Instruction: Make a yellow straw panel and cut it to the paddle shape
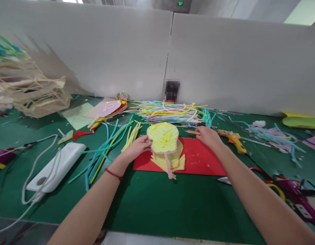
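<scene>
My left hand (pixel 138 147) grips a small yellow fan (pixel 163 131) by its left edge; the fan has a pink rim, a pink handle and a raised yellow decoration. Beneath it, a yellow ribbed piece (pixel 181 161) with orange marks lies on a red sheet (pixel 205 158). Between the fingers of my right hand (pixel 207 136) is an orange pencil (pixel 191 132), its point facing left towards the fan. A bundle of coloured fuzzy sticks (pixel 170 114) lies just behind the fan. Short yellow sticks (pixel 131 136) are beside my left hand.
A yellow glue gun (pixel 234 140) and scissors (pixel 276 190) lie right of my right arm. Left are long blue-green sticks (pixel 98 156), a white power bank (pixel 57 166) with a cable, and a purple fan (pixel 108 108). A grey partition (pixel 96 51) closes the table's back.
</scene>
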Available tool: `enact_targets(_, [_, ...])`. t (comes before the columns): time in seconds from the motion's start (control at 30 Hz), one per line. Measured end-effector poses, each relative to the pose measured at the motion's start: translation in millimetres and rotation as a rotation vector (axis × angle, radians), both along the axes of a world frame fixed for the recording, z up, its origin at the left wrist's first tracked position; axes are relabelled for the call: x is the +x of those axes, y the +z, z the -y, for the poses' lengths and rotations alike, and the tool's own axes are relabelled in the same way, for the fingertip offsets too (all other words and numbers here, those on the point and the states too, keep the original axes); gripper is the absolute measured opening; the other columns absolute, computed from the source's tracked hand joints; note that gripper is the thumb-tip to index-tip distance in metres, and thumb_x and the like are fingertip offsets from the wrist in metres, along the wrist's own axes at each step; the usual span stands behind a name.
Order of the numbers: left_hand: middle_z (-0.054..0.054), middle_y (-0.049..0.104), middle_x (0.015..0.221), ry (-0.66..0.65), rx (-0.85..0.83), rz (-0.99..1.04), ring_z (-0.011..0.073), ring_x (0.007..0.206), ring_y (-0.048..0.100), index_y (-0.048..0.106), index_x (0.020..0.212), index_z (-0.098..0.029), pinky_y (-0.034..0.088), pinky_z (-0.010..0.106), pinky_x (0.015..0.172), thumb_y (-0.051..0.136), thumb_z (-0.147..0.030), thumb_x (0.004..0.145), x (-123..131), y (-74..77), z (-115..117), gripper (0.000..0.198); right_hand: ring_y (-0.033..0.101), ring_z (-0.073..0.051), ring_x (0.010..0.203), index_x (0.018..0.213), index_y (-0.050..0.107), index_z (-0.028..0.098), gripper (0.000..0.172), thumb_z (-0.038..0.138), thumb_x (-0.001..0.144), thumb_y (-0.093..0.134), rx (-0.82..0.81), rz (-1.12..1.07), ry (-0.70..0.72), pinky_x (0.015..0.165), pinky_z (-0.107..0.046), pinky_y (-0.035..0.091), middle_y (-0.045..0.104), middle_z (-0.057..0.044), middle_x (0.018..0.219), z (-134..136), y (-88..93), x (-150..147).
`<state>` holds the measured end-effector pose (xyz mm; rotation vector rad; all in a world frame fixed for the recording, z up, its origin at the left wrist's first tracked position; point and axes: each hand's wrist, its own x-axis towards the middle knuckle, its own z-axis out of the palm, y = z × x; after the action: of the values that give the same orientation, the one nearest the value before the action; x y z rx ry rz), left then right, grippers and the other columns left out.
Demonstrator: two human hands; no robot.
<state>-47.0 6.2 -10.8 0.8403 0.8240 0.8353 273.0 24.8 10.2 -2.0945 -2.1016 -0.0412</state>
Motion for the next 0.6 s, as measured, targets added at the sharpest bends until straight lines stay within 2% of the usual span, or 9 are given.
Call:
enact_targets(0.1, [0.006,0.071,0.086,0.033,-0.057,0.071,0.0173,0.087,0.067,0.064,0.090,-0.012,0.050,0.031,0.089,0.065,-0.005,0.074,-1,1.7,1,0.016,0.066,-0.024,0.082,0.093,0.065,0.020,0.017,0.021,0.081,0.052,0.110,-0.052,-0.048,0.068,-0.030,0.045,0.071,-0.008,0.087,10,5.3,4])
enact_targets(0.17, [0.008,0.071,0.086,0.056,-0.073,0.101,0.0155,0.081,0.068,0.063,0.092,-0.010,0.053,0.028,0.083,0.061,-0.003,0.077,-3,2.9,0,0.018,0.066,-0.024,0.084,0.105,0.060,0.018,0.026,0.029,0.086,0.047,0.223,-0.136,-0.099,0.071,-0.032,0.047,0.070,-0.010,0.091,19,7.6,4])
enact_targets(0.27, [0.006,0.070,0.084,0.121,-0.087,0.162,0.0123,0.076,0.069,0.060,0.090,-0.011,0.056,0.023,0.077,0.054,0.001,0.079,-7,5.1,-1,0.017,0.066,-0.022,0.073,0.130,0.043,0.017,0.050,0.038,0.085,0.048,0.388,-0.471,-0.090,0.067,-0.034,0.050,0.070,-0.007,0.082,33,10.0,1])
enact_targets(0.33, [0.004,0.069,0.081,0.170,-0.084,0.205,0.0100,0.074,0.069,0.058,0.086,-0.013,0.056,0.020,0.075,0.051,0.002,0.080,-10,7.4,-2,0.017,0.064,-0.020,0.064,0.140,0.032,0.021,0.063,0.039,0.082,0.051,0.453,-0.642,-0.062,0.063,-0.034,0.051,0.067,-0.003,0.078,44,11.7,-2])
enact_targets(0.4, [0.002,0.069,0.077,0.201,-0.077,0.239,0.0086,0.071,0.068,0.057,0.083,-0.013,0.056,0.017,0.074,0.050,0.001,0.080,-13,10.8,-3,0.017,0.062,-0.019,0.059,0.135,0.043,0.024,0.055,0.040,0.083,0.050,0.458,-0.660,-0.062,0.062,-0.035,0.051,0.064,-0.002,0.076,54,13.6,-5])
enact_targets(0.47, [0.002,0.068,0.076,0.209,-0.070,0.263,0.0079,0.068,0.067,0.057,0.083,-0.013,0.056,0.015,0.071,0.049,0.001,0.081,-15,15.0,-1,0.017,0.060,-0.017,0.054,0.119,0.059,0.024,0.042,0.043,0.084,0.047,0.398,-0.707,-0.076,0.059,-0.035,0.051,0.062,-0.002,0.071,63,14.9,-8])
enact_targets(0.53, [0.002,0.069,0.075,0.205,-0.065,0.279,0.0079,0.066,0.067,0.059,0.082,-0.013,0.056,0.015,0.068,0.047,0.002,0.081,-15,18.7,1,0.019,0.060,-0.017,0.053,0.111,0.064,0.024,0.040,0.047,0.086,0.042,0.312,-0.824,-0.094,0.054,-0.033,0.051,0.063,-0.002,0.070,70,14.8,-11])
enact_targets(0.6, [0.003,0.070,0.076,0.186,-0.067,0.285,0.0087,0.067,0.067,0.061,0.084,-0.012,0.056,0.015,0.066,0.046,0.002,0.081,-13,20.5,3,0.021,0.064,-0.018,0.063,0.110,0.063,0.025,0.041,0.051,0.086,0.041,0.271,-0.936,-0.116,0.052,-0.031,0.053,0.066,-0.003,0.079,74,13.3,-15])
